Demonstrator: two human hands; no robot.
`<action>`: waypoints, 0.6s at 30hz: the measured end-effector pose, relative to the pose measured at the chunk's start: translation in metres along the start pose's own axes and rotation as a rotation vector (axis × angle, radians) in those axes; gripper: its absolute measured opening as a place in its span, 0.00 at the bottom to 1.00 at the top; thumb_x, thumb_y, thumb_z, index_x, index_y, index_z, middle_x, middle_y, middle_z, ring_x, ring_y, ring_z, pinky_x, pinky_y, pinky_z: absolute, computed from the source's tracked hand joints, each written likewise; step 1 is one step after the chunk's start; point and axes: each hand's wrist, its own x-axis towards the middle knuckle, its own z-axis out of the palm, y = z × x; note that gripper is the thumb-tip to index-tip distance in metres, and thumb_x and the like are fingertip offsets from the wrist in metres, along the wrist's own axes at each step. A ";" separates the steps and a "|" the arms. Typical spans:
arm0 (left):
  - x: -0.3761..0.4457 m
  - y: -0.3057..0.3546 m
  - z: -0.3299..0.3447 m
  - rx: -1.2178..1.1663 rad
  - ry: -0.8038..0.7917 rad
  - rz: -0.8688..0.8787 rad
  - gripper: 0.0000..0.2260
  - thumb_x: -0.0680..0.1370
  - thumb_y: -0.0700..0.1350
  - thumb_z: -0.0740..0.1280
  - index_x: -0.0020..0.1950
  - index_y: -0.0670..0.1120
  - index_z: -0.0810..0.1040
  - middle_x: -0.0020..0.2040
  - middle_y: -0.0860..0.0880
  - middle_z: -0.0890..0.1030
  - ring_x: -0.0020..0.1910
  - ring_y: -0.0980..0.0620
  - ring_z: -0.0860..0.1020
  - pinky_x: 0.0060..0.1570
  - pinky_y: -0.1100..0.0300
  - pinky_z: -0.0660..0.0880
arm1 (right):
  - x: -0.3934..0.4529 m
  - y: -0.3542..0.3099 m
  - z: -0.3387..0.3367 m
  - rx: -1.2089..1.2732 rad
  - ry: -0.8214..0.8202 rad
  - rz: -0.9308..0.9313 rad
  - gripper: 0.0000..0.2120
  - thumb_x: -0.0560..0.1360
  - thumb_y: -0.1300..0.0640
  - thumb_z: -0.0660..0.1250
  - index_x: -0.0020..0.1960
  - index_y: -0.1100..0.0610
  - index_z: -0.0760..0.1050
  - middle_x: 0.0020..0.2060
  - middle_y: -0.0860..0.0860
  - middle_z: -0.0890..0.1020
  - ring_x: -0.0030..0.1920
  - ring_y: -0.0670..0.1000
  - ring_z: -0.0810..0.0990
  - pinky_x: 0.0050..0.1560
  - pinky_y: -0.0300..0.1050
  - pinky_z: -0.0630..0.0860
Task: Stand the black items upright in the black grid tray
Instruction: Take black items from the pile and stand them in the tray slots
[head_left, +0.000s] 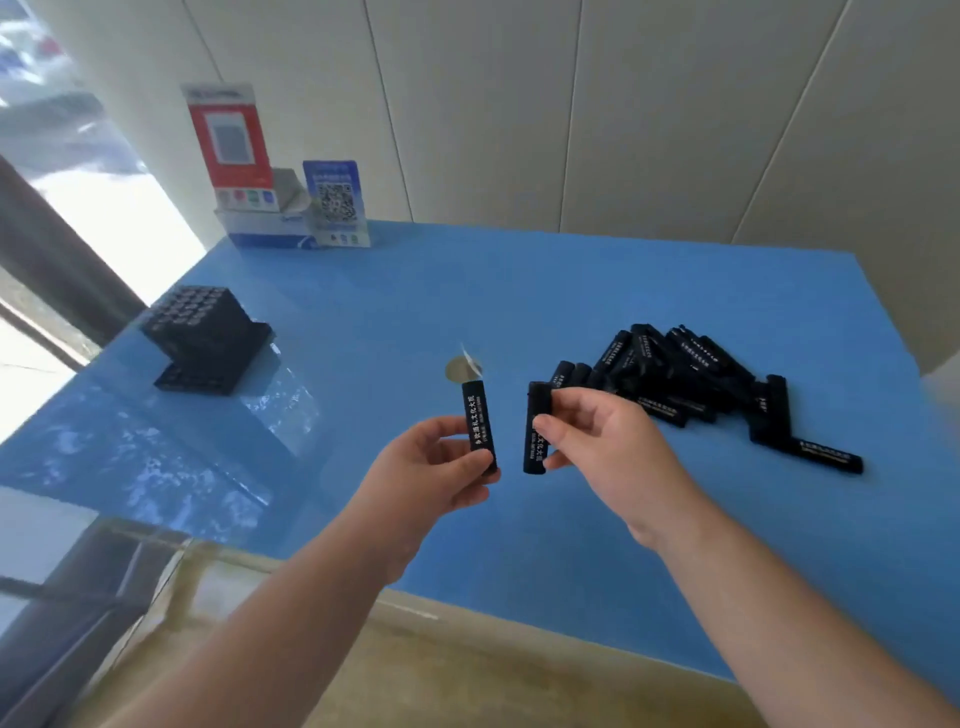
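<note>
My left hand (431, 470) pinches a black item with white print (478, 415) near its lower end and holds it upright above the blue table. My right hand (602, 441) grips a second black item (537, 402), also roughly upright, just to the right of the first. A heap of several more black items (675, 374) lies on the table to the right, one of them (826, 456) apart at the far right. The black grid tray (200, 338) stands at the table's left side, with several items upright in its far part.
The blue table (519, 291) has a round hole with a silver rim (463, 370) near its middle. A red and white sign (231, 140), a blue QR code card (336, 200) and a small box (270, 228) stand at the back left corner. White wall panels rise behind.
</note>
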 end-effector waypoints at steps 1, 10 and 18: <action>-0.004 -0.001 -0.014 0.010 0.024 0.013 0.09 0.78 0.36 0.69 0.57 0.45 0.80 0.46 0.45 0.86 0.44 0.51 0.84 0.41 0.61 0.79 | 0.000 -0.003 0.013 -0.005 -0.018 0.001 0.07 0.79 0.58 0.69 0.54 0.49 0.82 0.46 0.45 0.87 0.39 0.49 0.84 0.46 0.41 0.80; -0.057 -0.007 -0.167 -0.022 0.294 0.112 0.08 0.77 0.41 0.70 0.47 0.54 0.86 0.35 0.57 0.79 0.34 0.56 0.72 0.43 0.58 0.72 | -0.014 -0.029 0.160 -0.047 -0.155 -0.004 0.05 0.78 0.57 0.70 0.52 0.49 0.82 0.45 0.47 0.86 0.38 0.43 0.82 0.39 0.32 0.77; -0.095 -0.013 -0.281 0.024 0.335 0.169 0.06 0.77 0.47 0.71 0.50 0.58 0.85 0.45 0.52 0.85 0.38 0.53 0.74 0.54 0.49 0.77 | -0.023 -0.038 0.278 -0.066 -0.194 -0.032 0.05 0.78 0.56 0.71 0.52 0.48 0.82 0.45 0.46 0.87 0.42 0.48 0.84 0.45 0.41 0.80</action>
